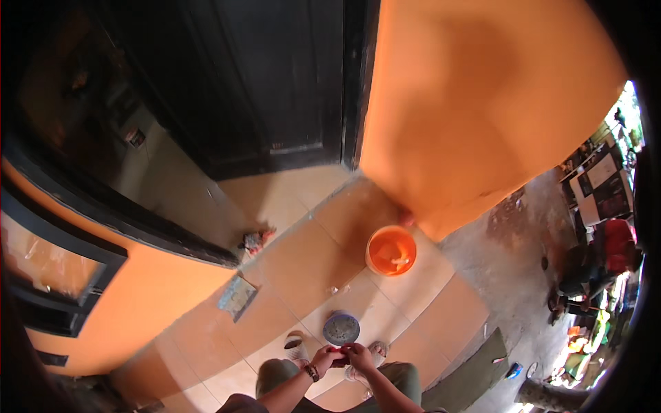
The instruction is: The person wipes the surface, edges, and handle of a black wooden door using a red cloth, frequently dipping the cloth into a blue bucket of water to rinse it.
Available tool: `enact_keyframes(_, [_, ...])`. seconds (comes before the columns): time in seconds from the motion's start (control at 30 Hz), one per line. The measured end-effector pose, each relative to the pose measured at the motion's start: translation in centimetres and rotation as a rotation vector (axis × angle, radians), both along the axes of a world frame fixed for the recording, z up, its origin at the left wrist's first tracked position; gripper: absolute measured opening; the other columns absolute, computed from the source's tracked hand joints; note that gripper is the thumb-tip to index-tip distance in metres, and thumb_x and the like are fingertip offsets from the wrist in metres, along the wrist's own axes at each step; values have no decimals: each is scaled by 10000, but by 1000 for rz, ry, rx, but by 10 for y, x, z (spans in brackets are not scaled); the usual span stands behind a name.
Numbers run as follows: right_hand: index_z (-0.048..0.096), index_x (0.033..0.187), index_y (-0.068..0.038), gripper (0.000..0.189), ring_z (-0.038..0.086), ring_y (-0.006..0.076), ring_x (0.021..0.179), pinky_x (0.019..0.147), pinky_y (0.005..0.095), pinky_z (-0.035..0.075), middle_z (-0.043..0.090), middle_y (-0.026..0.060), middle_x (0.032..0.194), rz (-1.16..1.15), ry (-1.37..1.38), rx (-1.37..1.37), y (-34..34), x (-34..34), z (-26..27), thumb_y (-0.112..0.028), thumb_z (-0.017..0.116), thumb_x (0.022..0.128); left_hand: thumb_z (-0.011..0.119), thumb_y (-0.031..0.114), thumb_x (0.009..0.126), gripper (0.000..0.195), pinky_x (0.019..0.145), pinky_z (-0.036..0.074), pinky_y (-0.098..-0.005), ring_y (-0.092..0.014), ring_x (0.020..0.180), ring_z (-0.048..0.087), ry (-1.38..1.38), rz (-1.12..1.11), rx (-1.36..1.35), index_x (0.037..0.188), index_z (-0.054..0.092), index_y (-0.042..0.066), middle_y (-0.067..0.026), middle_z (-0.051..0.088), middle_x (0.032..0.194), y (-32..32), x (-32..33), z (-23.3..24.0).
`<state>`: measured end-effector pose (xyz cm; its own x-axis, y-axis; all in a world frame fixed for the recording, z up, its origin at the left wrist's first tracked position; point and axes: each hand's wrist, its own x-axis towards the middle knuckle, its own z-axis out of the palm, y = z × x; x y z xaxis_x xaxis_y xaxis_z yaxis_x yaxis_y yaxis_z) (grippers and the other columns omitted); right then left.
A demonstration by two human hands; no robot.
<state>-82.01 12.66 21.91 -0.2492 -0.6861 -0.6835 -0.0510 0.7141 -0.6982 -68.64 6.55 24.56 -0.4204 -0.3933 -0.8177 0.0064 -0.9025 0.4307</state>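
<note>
Both hands meet low in the view, between the person's knees. My left hand [324,360], with a dark bracelet at the wrist, has its fingers closed on a small red object [339,356]. From the other side my right hand [359,356] grips the same object; what it is cannot be told. Just beyond the fingers stands a round basin [341,328] with a blue-grey rim and speckled grey contents. Farther off, an orange bucket [391,251] stands on the tiles with a pale thing inside.
A dark door [268,93] and an orange wall [454,129] rise ahead. On the tiled floor lie a flat patterned piece [237,298] and a crumpled cloth-like thing [255,241] by the doorway. At right, a person in red [617,248] sits near clutter.
</note>
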Motion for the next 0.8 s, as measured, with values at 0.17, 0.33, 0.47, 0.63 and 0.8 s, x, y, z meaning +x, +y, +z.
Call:
enact_keyframes(0.17, [651,1046,-57,265,671,203,792,728,315,527,691,117,896,104,17,-73,-14,24,90,-192,606,823,538,42,804,191,754,572,-439,-268,791,669,-8,51,55,964,592,-48,-166,654,917,6,35,73])
enact_keyframes(0.33, [659,1038,-67,273,674,213,743,664,324,529,695,103,878,200,39,-143,-27,33,171,-214,617,812,608,113,841,200,737,577,-397,-248,825,671,22,-92,-37,986,572,-20,-153,645,984,-17,57,217])
enact_keyframes(0.47, [655,1033,-48,279,660,153,717,577,276,509,689,82,839,25,-28,-202,-47,47,223,-234,637,827,572,-26,775,155,688,580,-407,-256,845,655,-49,-25,-185,902,514,40,-125,618,916,-30,83,181])
enact_keyframes(0.63, [611,1048,-3,246,621,134,667,512,255,488,664,75,856,-8,-135,-304,-52,82,240,-159,606,859,521,-69,781,220,743,571,-444,-260,901,614,-115,136,-258,969,481,38,-128,566,970,-36,120,214])
enact_keyframes(0.8, [593,1028,10,228,603,139,664,575,247,482,638,74,793,-37,-399,-392,-52,109,275,-49,516,822,509,141,882,210,838,520,-481,-282,959,597,-163,213,-185,1077,519,65,-118,575,1070,-36,168,202])
